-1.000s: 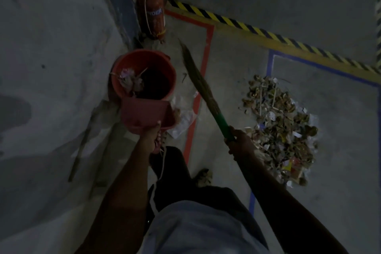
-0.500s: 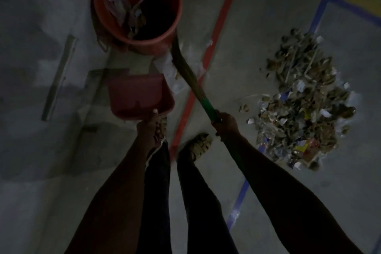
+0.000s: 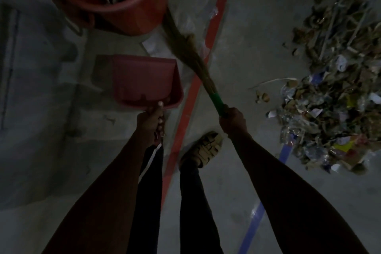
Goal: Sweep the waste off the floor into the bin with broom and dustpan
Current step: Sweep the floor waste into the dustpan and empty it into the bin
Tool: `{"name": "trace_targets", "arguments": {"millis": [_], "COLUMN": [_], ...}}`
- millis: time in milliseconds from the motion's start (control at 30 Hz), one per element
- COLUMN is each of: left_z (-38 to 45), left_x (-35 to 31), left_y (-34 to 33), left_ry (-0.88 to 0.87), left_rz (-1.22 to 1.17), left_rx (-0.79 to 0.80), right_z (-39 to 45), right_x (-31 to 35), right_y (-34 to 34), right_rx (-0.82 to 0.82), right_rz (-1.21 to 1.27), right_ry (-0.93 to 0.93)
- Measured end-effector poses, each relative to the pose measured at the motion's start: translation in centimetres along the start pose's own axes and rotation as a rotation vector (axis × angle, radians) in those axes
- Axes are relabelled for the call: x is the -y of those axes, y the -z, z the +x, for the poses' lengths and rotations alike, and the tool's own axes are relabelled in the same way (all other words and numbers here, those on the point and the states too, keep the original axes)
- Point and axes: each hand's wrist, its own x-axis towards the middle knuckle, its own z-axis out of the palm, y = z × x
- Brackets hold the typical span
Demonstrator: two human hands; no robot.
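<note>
**Beside the bin, pan emptied: go back for the next load**

On the floor to your right lies the waste (image 3: 338, 80), one loose heap of paper scraps, dry bits and thin sticks, spread across the blue tape line (image 3: 259, 214) and well apart from the bin (image 3: 132, 8). A few stray pieces sit just left of the heap, nearer your foot (image 3: 203, 148). The bin stands at the far left, past the red tape line (image 3: 191, 105), and it already holds some rubbish.

Your left hand (image 3: 151, 121) grips the dustpan (image 3: 144, 80) by its handle, thumb laid along the top; the pan looks empty, held low and just short of the bin. Your right hand (image 3: 233, 118) is clenched round the green handle of the broom (image 3: 191, 51), whose bristles point up and left, with the tip close against the bin's side.

The step now, as I judge it, is to carry both tools across to the heap. Set the pan's front edge flat on the floor at the near side of the heap, mouth facing the waste, and press down so nothing slides under the lip. Bring the broom round behind the heap and draw short, light strokes toward the pan; long strokes would scatter the paper. Take a modest load, since the sticks may roll off a full pan. Gather the stray pieces last
</note>
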Motion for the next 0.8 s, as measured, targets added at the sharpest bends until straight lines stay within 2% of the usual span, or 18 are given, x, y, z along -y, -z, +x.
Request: {"name": "trace_targets", "arguments": {"millis": [167,300,400,567,667,800], "left_z": [1.8,1.9,1.9,1.7,1.7,1.7], "left_x": [1.7,2.1,2.3,2.1,2.4,4.4], "left_y": [-3.2,-5.2,-6.2,-7.7,-7.6,-5.2], "left_ry": [-0.026,-0.034,-0.041,-0.046,-0.067,-0.026], "left_rz": [0.038,0.159,0.160,0.173,0.159,0.084], "left_rx": [0.077,0.106,0.090,0.066,0.032,0.065], "right_z": [1.7,1.6,1.0,-0.4,-0.5,0.1], "right_x": [-5.1,-9.1,-11.5,-14.2,-14.0,-12.0], "right_y": [0.4,1.3,2.2,2.8,2.6,1.6], "right_rx": [-0.110,-0.292,-0.439,-0.608,-0.595,-0.442], "right_rz": [-0.029,0.099,0.148,0.251,0.272,0.257], "right_ry": [0.004,-0.097,-0.157,-0.083,0.038,0.271]}}
